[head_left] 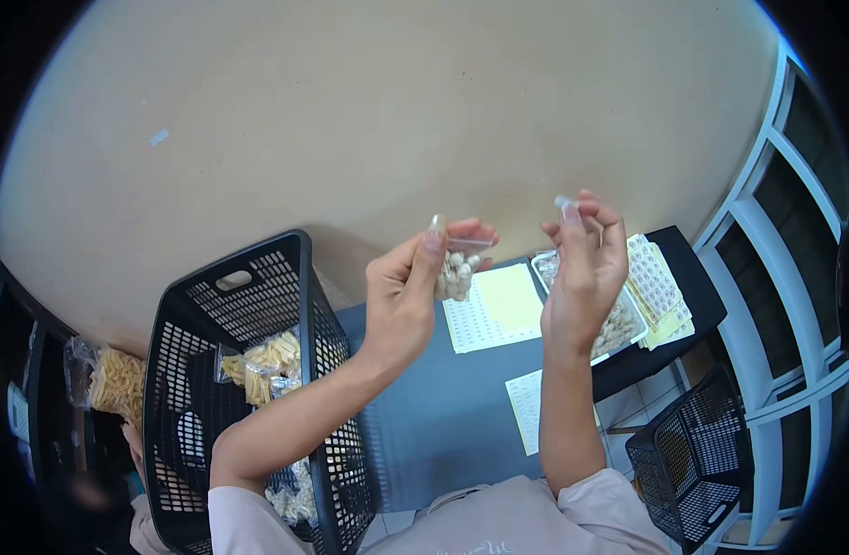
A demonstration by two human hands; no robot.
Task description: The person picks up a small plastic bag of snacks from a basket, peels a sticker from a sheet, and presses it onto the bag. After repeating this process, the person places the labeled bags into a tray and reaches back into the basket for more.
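Observation:
My left hand [401, 291] is closed on a small clear zip bag [457, 273], pinching it near its top edge. Rounded whitish pieces fill the lower part of the bag. Something pale and shiny covers the tip of my left thumb. To the right, my right hand [586, 254] is raised with its fingers loosely curled and apart, not touching the bag. A small clear-white covering [565, 205] shows at its thumb tip; whether it is worn or held is hard to make out. Below that hand, partly hidden by it, a white tray [639, 314] holds more whitish pieces.
On the dark table [424, 416] lie printed sheets [475, 328] and a lower sheet [524, 407]. Sticker sheets [660, 287] sit beyond the tray. A black basket [304, 277] with filled bags [267, 365] stands left; another basket [688, 462] is lower right. Another person's hand [133, 439] shows far left.

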